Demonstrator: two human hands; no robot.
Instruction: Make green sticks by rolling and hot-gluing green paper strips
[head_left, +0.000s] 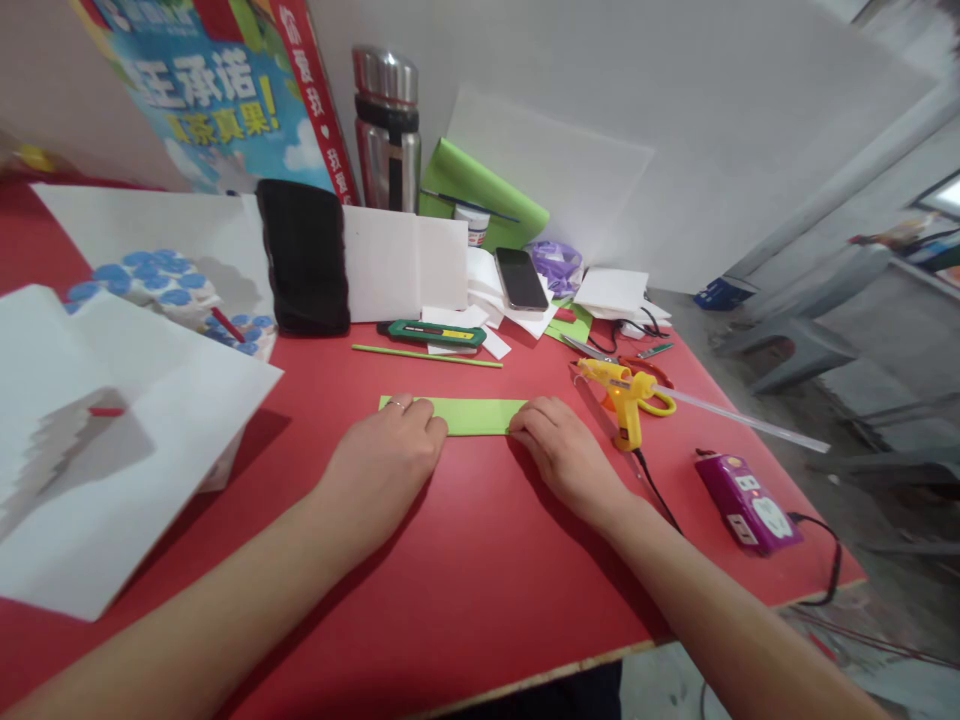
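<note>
A folded strip of light green paper [480, 417] lies on the red table between my two hands. My left hand [397, 440] is closed over its left end, fingers curled, a ring on one finger. At the right end, the bent fingers of my right hand [551, 440] pinch the paper's edge. Just beyond the strip lies a thin green paper stick [427, 356], and behind that a green utility knife [436, 334]. To the right of my right hand rests a yellow hot glue gun [619, 390] with a clear glue stick in its back.
Scissors [660, 402] lie behind the glue gun. A purple power socket [754, 505] sits near the right edge. White card pieces [135, 440] stand at left. At the back are a black object [304, 258], a steel flask [388, 130] and a phone [521, 279].
</note>
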